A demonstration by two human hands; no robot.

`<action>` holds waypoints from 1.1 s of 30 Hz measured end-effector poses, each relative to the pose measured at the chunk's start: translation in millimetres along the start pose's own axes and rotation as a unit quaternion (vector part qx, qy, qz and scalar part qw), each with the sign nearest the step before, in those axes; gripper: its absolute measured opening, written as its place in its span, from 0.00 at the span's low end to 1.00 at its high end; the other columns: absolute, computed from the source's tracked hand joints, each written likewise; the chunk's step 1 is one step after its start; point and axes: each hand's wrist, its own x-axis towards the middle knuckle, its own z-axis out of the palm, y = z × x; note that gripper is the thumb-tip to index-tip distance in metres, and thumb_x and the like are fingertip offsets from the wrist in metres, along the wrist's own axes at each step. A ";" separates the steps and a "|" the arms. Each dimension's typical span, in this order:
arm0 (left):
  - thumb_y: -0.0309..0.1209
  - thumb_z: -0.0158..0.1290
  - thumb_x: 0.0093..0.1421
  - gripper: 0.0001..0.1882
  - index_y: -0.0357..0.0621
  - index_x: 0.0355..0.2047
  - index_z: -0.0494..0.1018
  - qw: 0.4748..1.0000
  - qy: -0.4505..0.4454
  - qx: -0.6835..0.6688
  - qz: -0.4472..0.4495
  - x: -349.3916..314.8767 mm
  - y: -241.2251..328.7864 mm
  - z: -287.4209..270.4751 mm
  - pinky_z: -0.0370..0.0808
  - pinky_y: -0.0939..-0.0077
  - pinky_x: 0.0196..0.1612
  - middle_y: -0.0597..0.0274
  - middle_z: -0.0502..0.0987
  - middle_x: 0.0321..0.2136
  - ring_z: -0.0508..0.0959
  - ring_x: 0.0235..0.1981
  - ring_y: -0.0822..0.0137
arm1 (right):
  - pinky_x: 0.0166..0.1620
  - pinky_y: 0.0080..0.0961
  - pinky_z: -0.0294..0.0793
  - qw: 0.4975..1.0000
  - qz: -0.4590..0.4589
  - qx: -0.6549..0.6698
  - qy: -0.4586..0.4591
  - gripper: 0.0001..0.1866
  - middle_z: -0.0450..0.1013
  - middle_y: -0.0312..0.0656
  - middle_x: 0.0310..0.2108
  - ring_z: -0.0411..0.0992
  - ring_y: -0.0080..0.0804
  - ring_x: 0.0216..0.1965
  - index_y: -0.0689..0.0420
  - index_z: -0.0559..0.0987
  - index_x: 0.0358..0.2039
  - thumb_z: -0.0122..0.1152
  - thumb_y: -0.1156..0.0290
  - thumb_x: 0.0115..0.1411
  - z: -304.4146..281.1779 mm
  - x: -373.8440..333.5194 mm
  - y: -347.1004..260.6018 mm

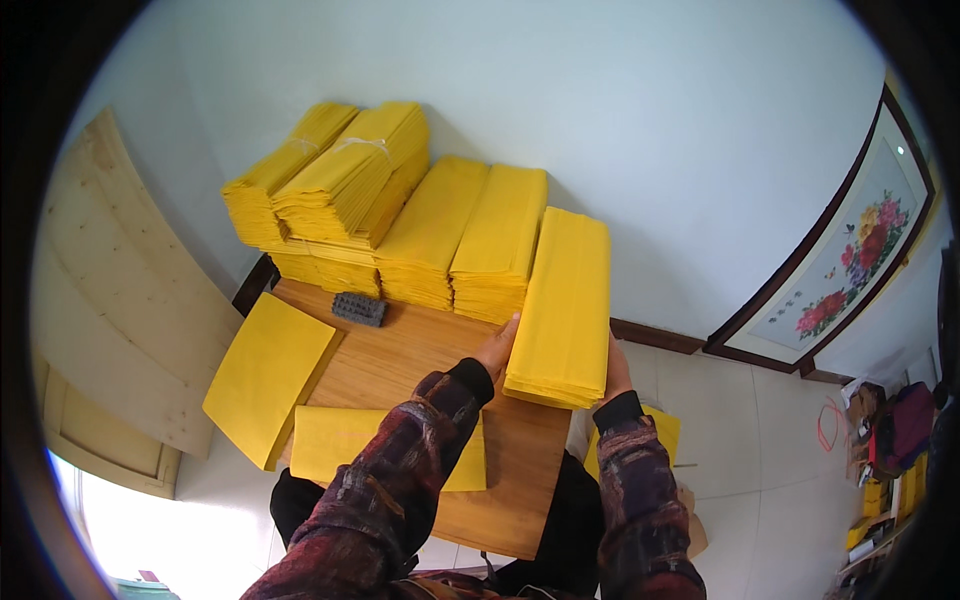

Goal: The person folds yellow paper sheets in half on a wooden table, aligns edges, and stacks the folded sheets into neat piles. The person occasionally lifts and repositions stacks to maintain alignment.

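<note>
A tall stack of folded yellow paper [560, 300] stands at the right end of the wooden table [400, 350]. My left hand [497, 347] presses against its left side, fingers partly hidden behind the paper. On the opposite side my right hand [618, 370] grips it, with most of its fingers out of sight. Just left of this stack, two similar yellow paper stacks [500, 220] stand side by side against the wall. Nearer to me, a flat yellow sheet pile [330, 440] lies partly under my left forearm. Another yellow sheet pile [268, 370] overhangs the table's left edge.
Tied yellow paper bundles [350, 160] are piled at the back left. A dark grey ridged block [358, 309] lies before them. Wooden boards [120, 290] lean at left. A framed flower picture [840, 250] stands at right, near cluttered shelves [885, 490]. More yellow paper [660, 435] shows beyond my right wrist.
</note>
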 end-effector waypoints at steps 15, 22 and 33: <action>0.50 0.40 0.67 0.29 0.38 0.56 0.65 0.998 0.038 -0.022 -0.039 -130.1 -9.1 6.7 0.74 0.76 0.46 0.59 0.74 0.48 0.75 0.45 0.70 | 0.54 0.39 0.64 0.883 -0.149 -0.443 -0.031 0.20 0.67 0.50 0.51 0.62 0.51 0.53 0.59 0.68 0.52 0.51 0.67 0.61 12.1 -112.7 47.7; 0.51 0.37 0.68 0.29 0.37 0.54 0.67 0.997 0.010 -0.014 -0.080 -160.1 -27.4 -12.0 0.74 0.74 0.44 0.58 0.76 0.45 0.76 0.43 0.66 | 0.53 0.26 0.64 0.983 -0.085 -0.156 0.043 0.22 0.67 0.45 0.51 0.66 0.34 0.52 0.63 0.67 0.55 0.44 0.61 0.67 16.3 -154.8 64.9; 0.61 0.27 0.65 0.44 0.36 0.67 0.38 0.991 -0.023 0.133 -0.011 -121.8 43.3 -10.9 0.39 0.62 0.68 0.51 0.39 0.69 0.42 0.69 0.54 | 0.63 0.25 0.53 0.971 -0.069 -0.202 0.107 0.35 0.57 0.49 0.63 0.55 0.37 0.64 0.64 0.56 0.64 0.41 0.48 0.67 35.0 -152.3 34.1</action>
